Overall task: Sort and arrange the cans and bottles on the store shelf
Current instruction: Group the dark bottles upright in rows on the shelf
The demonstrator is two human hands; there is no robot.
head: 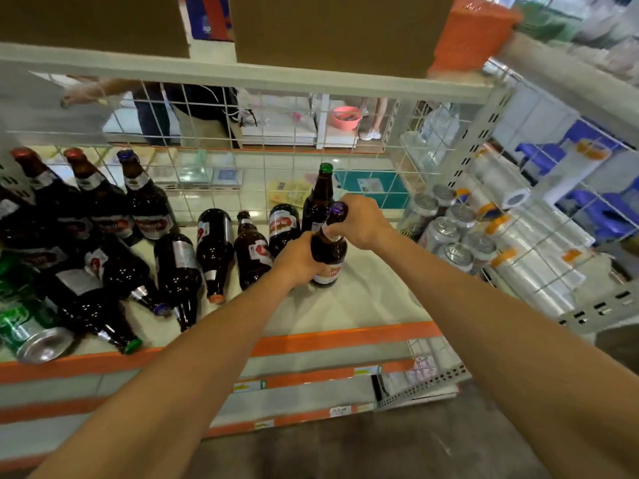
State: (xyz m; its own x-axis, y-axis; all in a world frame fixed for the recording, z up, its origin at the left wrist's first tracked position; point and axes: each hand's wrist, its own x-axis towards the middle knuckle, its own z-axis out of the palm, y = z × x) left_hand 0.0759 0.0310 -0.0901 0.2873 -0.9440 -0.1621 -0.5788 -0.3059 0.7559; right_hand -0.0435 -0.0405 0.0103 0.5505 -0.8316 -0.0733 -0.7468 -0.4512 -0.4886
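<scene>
Bottle [328,252], dark brown, held upright (purple cap, red label).

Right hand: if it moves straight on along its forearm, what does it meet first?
Probably the upright green-capped bottle just behind the purple-capped bottle that the right hand grips; depth is unclear.

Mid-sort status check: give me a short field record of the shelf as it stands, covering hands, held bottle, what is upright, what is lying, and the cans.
left hand: grips the body of the purple-capped bottle
right hand: grips the same bottle's neck, below the cap
held bottle: upright, base at the shelf
upright: green-capped bottle just behind it; rear-left bottles
lying: brown bottles left of the hands
cans: silver cans upright at right; green can on its side at front left
</scene>
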